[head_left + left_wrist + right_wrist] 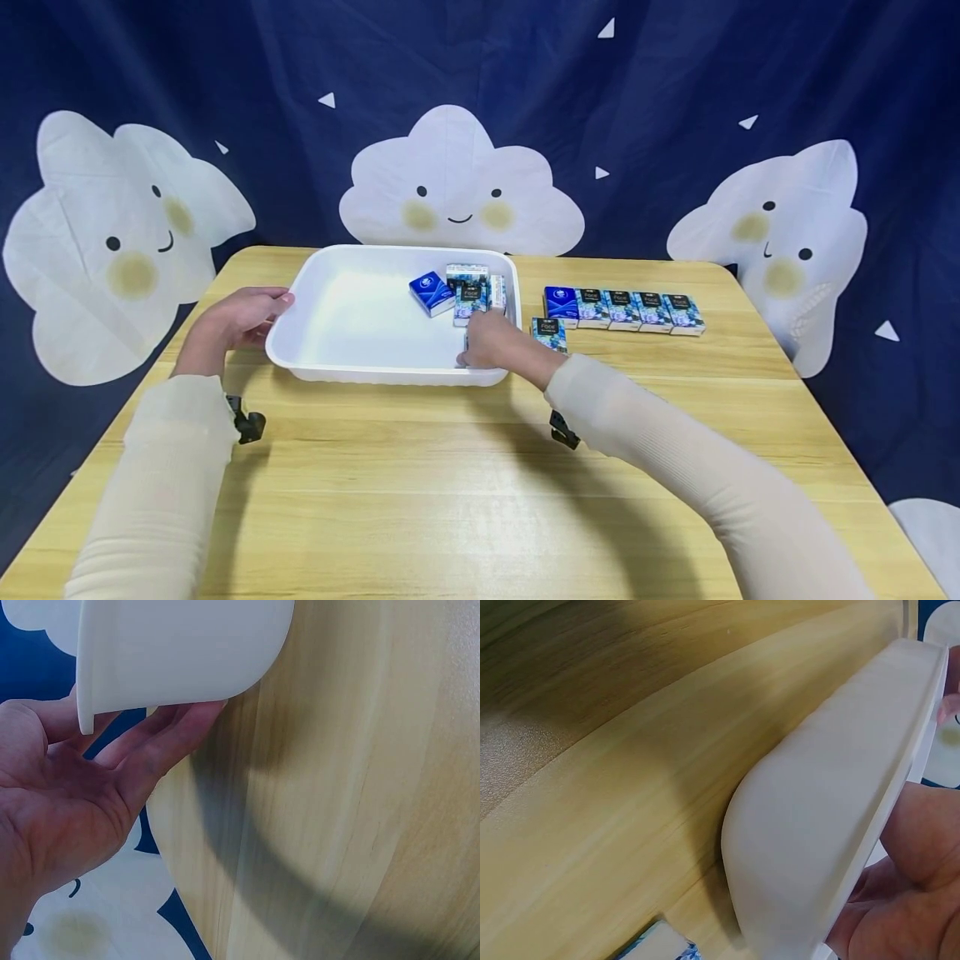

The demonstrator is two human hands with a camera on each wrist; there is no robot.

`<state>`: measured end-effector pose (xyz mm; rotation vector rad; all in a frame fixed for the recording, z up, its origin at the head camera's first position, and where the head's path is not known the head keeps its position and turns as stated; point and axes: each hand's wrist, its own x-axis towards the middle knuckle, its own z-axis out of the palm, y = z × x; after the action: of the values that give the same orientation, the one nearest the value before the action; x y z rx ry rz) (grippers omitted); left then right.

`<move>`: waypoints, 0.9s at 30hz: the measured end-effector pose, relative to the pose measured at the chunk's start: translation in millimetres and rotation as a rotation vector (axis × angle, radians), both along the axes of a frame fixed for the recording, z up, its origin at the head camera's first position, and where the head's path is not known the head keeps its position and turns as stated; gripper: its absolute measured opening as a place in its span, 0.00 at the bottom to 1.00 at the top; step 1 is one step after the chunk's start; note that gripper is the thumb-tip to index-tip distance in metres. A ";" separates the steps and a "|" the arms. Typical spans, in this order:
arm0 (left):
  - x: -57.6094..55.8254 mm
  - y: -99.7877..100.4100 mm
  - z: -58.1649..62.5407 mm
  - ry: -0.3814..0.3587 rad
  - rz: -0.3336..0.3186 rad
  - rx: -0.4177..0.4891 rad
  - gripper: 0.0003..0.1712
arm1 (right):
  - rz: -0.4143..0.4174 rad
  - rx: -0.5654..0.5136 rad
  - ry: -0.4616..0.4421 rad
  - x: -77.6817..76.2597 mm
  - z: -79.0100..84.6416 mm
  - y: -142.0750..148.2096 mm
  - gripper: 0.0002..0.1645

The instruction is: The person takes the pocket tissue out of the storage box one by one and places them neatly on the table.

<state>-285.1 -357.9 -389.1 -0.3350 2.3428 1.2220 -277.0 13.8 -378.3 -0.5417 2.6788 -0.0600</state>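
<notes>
A white plastic tray [360,374] rests on the table. My left hand [251,315] holds its left end; in the left wrist view, the thumb is at the rim and the fingers [176,739] lie against the outside wall. My right hand [491,340] reaches over the near rim into the right end, gripping a pocket tissue pack that the fingers mostly hide. Beside that hand in the tray are a plain blue tissue pack [432,293] and floral packs, one lying flat [470,302]. The right wrist view shows the right hand [915,877] partly behind the tray wall.
Right of the tray, a row of tissue packs runs along the table [450,500]: a blue pack [561,307] at its left end, then several floral packs [622,309]. A single floral pack [550,333] lies nearer, close to the right wrist. A dark blue cloud-patterned curtain [480,50] hangs behind.
</notes>
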 end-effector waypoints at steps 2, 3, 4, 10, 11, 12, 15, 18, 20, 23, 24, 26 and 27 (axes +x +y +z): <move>-0.3 0.2 0.1 0.001 0.000 -0.002 0.37 | -0.020 -0.017 -0.011 -0.7 -0.8 0.8 0.46; -0.5 0.3 0.1 0.001 0.000 -0.003 0.37 | -0.027 -0.023 -0.015 -1.0 -0.9 1.1 0.47; -0.7 0.4 0.1 0.001 0.002 -0.004 0.37 | -0.029 -0.027 -0.016 -1.2 -1.0 1.5 0.49; -1.0 0.4 -0.6 0.002 0.004 -0.002 0.37 | -0.017 -0.051 -0.015 -1.7 0.8 3.7 0.38; -0.9 0.4 -0.7 0.002 0.003 -0.001 0.37 | -0.012 -0.052 -0.016 -1.5 1.5 4.0 0.34; -0.8 0.4 -0.9 0.003 0.003 0.000 0.37 | -0.009 -0.052 -0.014 -1.4 2.3 4.4 0.31; -0.1 0.5 -0.7 0.003 0.001 0.000 0.37 | 0.011 -0.042 -0.017 -1.0 5.8 5.1 0.25; 0.9 0.6 -0.1 0.003 -0.001 -0.004 0.37 | 0.010 -0.048 -0.043 -1.6 11.3 5.3 0.20; 1.3 1.0 0.4 0.003 -0.004 -0.006 0.37 | -0.005 -0.063 -0.075 -2.0 16.0 5.4 0.19; 1.4 1.4 0.7 0.005 -0.006 -0.006 0.37 | -0.035 -0.097 -0.103 -3.0 24.1 5.9 0.19; 1.3 1.5 0.7 0.005 -0.006 -0.006 0.37 | -0.042 -0.109 -0.108 -3.3 27.1 6.0 0.18; 1.1 1.4 0.2 0.004 -0.003 -0.007 0.37 | -0.051 -0.126 -0.116 -3.8 32.6 6.6 0.18; 1.0 1.2 -0.1 0.003 -0.001 -0.008 0.37 | -0.055 -0.129 -0.119 -4.2 35.5 7.1 0.18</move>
<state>-284.1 -356.7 -389.2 -0.3352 2.3507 1.2137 -281.2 20.9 -342.8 -0.4874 2.5851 -0.2745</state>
